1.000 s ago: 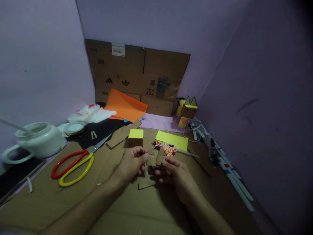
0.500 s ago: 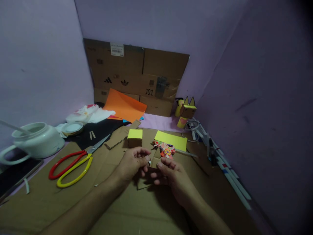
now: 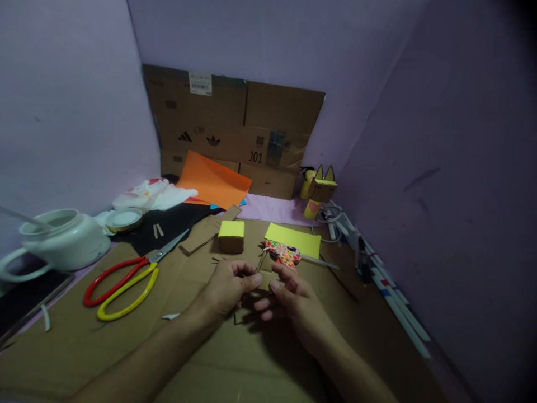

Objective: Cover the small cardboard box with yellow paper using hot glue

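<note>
Between my two hands is a small brown cardboard piece (image 3: 265,280), pinched at its sides just above the cardboard sheet. My left hand (image 3: 230,286) grips its left edge with thumb and fingers. On the other edge, the thumb and forefinger of my right hand (image 3: 293,295) press it, the lower fingers spread below. Just beyond my left hand stands a small cardboard box with a yellow top (image 3: 231,236). Behind my right hand lies a flower-patterned thing (image 3: 287,254), partly hidden, beside a yellow paper strip (image 3: 293,239).
Scissors with red and yellow handles (image 3: 126,288) lie at left, near a white pot (image 3: 67,240). Orange paper (image 3: 213,179) leans before a large upright cardboard panel (image 3: 201,120). A yellow and cardboard eared figure (image 3: 323,191) stands back right. Pale strips (image 3: 403,319) line the right edge.
My left hand has shifted slightly down and right, its thumb now on the cardboard piece's left edge. The piece has turned a little. A white scrap beside my left forearm shows more.
</note>
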